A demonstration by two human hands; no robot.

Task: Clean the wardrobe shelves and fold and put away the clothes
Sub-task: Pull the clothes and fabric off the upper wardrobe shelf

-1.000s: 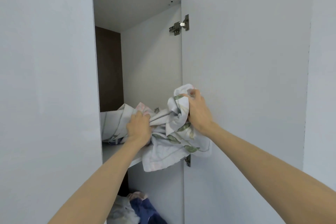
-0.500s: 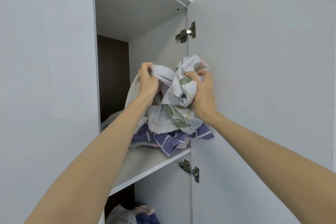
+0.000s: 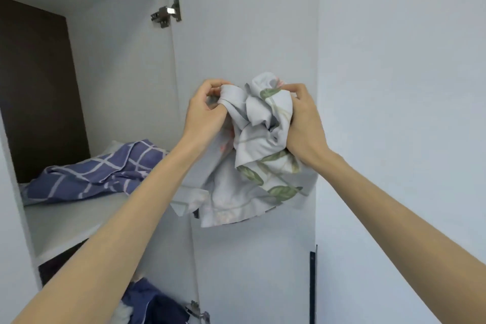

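Note:
A crumpled pale grey cloth with green leaf print (image 3: 259, 155) hangs in the air in front of the open wardrobe door (image 3: 244, 34). My left hand (image 3: 206, 110) pinches a fold at its top left. My right hand (image 3: 303, 123) grips the bunched fabric on its right side. A blue checked cloth (image 3: 89, 173) lies rumpled on the white upper shelf (image 3: 65, 218), left of my left forearm.
More dark blue and white clothes (image 3: 147, 305) lie heaped on the shelf below. The wardrobe has a dark brown back panel (image 3: 36, 81). Door hinges (image 3: 167, 13) stick out at the opening's right edge. A plain white wall (image 3: 399, 87) fills the right.
Both hands lifted the leaf-print cloth off the shelf and carried it right, out of the wardrobe and in front of the door. The blue checked cloth stayed on the shelf, now uncovered.

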